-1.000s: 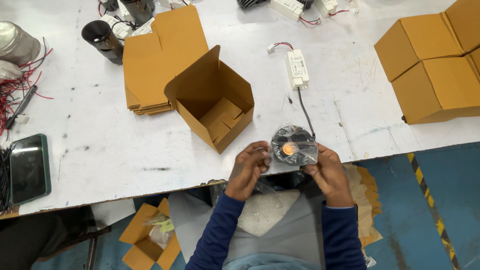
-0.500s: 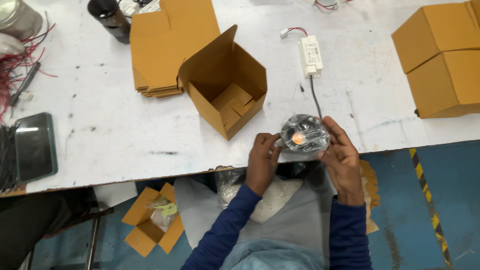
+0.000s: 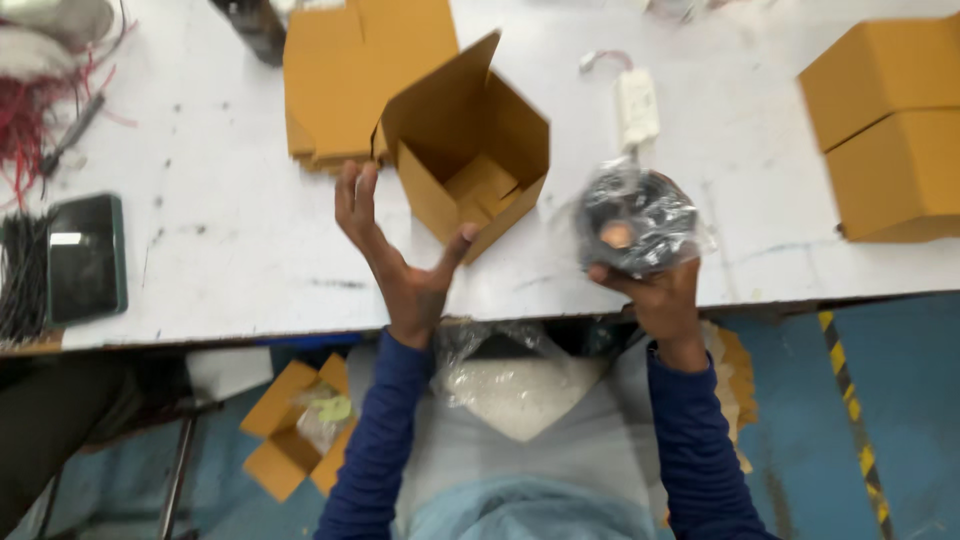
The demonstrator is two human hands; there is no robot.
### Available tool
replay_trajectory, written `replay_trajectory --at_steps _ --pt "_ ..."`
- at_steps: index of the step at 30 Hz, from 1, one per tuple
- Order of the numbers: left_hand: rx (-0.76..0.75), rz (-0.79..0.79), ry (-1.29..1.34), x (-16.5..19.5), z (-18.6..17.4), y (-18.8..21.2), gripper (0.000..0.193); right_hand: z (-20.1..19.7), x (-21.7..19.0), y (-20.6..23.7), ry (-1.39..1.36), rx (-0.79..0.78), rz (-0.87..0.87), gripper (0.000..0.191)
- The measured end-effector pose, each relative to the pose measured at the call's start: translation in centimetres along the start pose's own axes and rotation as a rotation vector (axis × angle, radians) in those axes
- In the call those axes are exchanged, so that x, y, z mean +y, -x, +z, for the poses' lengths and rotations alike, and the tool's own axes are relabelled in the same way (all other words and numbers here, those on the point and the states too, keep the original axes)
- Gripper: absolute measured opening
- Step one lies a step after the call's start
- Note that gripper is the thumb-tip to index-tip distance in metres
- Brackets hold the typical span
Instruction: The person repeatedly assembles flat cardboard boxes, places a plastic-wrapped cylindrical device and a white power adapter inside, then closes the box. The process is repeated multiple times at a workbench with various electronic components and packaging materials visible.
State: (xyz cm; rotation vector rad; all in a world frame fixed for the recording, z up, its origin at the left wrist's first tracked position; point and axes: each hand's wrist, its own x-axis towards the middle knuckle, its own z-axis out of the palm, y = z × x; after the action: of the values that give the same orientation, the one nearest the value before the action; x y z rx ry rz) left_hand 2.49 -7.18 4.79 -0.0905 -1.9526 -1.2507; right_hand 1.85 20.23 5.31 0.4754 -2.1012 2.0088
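My right hand (image 3: 660,300) holds a round dark lamp wrapped in clear plastic (image 3: 632,220) from below, just above the white table's (image 3: 230,270) front edge. A white driver unit (image 3: 637,108) lies behind the lamp, and a dark wire runs between them. My left hand (image 3: 395,255) is open, palm up, fingers spread, its thumb touching the front corner of an open brown cardboard box (image 3: 470,150). The box stands upright, flaps raised, with a folded cardboard insert inside.
A stack of flat cardboard blanks (image 3: 350,70) lies behind the box. Closed brown boxes (image 3: 890,130) sit at the right. A dark phone (image 3: 85,258) and red wires (image 3: 40,110) are at the left. Plastic bags (image 3: 510,380) rest on my lap. A cardboard piece lies on the floor (image 3: 290,430).
My left hand let go of the wrapped lamp and moved left to the open box. My right hand now holds the lamp alone.
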Motion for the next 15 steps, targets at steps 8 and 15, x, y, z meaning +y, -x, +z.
replay_trajectory --at_steps 8,15 --pt "-0.028 -0.145 0.394 -5.3 4.2 -1.7 0.056 8.5 -5.1 -10.0 0.294 -0.256 -0.325 0.096" --pt "-0.14 -0.178 0.645 -5.5 4.4 -1.3 0.047 7.8 -3.0 -13.1 0.664 -0.613 -0.199 0.078"
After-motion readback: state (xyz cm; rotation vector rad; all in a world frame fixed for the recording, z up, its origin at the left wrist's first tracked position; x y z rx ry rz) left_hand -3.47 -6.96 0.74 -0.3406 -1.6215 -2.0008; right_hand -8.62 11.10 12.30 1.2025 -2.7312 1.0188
